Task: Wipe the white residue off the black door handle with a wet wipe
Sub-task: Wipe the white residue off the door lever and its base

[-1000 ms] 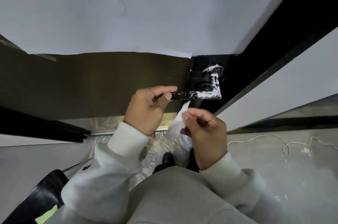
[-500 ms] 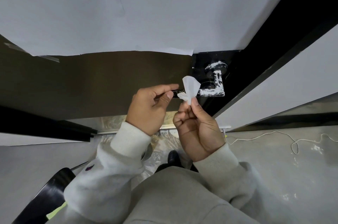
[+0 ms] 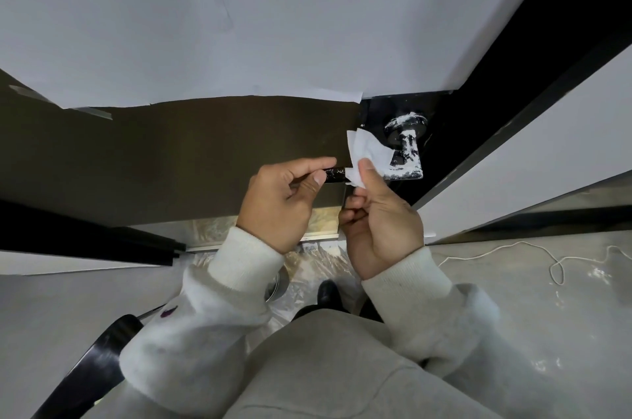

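The right hand [image 3: 379, 220] pinches a white wet wipe [image 3: 366, 153] between thumb and curled fingers, the thumb pressed flat on the wipe's lower part. The wipe fans upward in loose folds and covers the middle of the black door handle [image 3: 405, 158], touching the lever there. The left hand [image 3: 277, 199] grips the free end of the lever, forefinger laid along the top and thumb tip against the end, the other fingers curled under. A short dark stretch of lever shows between the two hands, with only faint white flecks on it.

To the right of the wipe the handle is heavily streaked with white residue [image 3: 407, 141], along the lever's bend, up its neck and across the round rose against the door. The handle sits near the right edge of the door [image 3: 171, 158], on a glossy black strip; the rest of the door face is dull brown, and a white sheet [image 3: 239, 25] covers its upper part, ending in a ragged lower edge just above the handle.

Both arms wear pale cream sleeves [image 3: 246, 264] with ribbed cuffs. Below them lie crinkled clear plastic sheeting [image 3: 307, 257] at the foot of the door and a dark shoe [image 3: 326, 292]. A thin white cord [image 3: 554, 261] loops over the grey floor [image 3: 547, 316] on the right.
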{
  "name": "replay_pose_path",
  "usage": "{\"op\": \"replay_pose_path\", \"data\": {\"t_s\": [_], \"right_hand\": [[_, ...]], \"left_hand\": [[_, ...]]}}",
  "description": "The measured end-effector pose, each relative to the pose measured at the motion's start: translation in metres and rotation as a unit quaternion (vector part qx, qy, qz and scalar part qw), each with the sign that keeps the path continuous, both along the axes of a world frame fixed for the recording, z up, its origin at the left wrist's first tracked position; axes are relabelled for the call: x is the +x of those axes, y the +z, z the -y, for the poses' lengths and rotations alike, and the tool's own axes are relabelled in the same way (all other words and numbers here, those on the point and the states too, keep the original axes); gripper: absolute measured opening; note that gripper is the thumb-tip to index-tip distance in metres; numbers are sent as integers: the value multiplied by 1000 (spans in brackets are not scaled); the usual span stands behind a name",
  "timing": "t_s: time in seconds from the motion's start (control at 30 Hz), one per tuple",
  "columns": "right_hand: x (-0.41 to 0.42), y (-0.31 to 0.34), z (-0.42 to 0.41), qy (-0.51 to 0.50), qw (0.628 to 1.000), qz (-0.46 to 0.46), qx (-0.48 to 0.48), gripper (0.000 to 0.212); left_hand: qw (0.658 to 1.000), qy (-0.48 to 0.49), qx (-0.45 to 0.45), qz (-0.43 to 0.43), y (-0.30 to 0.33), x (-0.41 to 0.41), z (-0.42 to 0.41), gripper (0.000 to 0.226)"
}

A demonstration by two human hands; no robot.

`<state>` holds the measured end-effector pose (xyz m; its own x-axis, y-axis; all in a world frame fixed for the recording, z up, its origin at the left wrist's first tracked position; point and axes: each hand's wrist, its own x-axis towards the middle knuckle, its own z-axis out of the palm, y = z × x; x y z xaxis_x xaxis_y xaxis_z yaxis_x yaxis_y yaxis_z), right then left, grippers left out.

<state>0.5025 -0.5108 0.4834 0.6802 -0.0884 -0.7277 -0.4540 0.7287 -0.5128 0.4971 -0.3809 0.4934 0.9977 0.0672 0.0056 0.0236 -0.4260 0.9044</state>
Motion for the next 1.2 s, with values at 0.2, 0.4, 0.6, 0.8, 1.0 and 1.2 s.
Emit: {"op": "replay_pose_path", "data": {"t_s": [0.2,0.4,0.6,0.8,1.0,1.2], "right_hand": [[-12,-14,5,-1,997,80,13,23],[-11,-19,6,6,985,169,-47,25],[-16,-35,20,56,972,201,-106,14],[-43,-43,49,223,831,238,-451,19],[-53,-5,58,211,625,386,-644,30],[-24,41,56,233,485,414,-734,33]], "left_hand": [[1000,-3,-18,1,-2,-1,1,25],[1000,-14,-24,5,-2,1,-1,25],[1000,-8,-17,1,-5,0,-2,25],[1000,-7,-18,-4,-7,1,-3,25],[999,-2,-30,-10,-3,0,0,24],[999,17,-25,-12,-2,3,3,24]]}}
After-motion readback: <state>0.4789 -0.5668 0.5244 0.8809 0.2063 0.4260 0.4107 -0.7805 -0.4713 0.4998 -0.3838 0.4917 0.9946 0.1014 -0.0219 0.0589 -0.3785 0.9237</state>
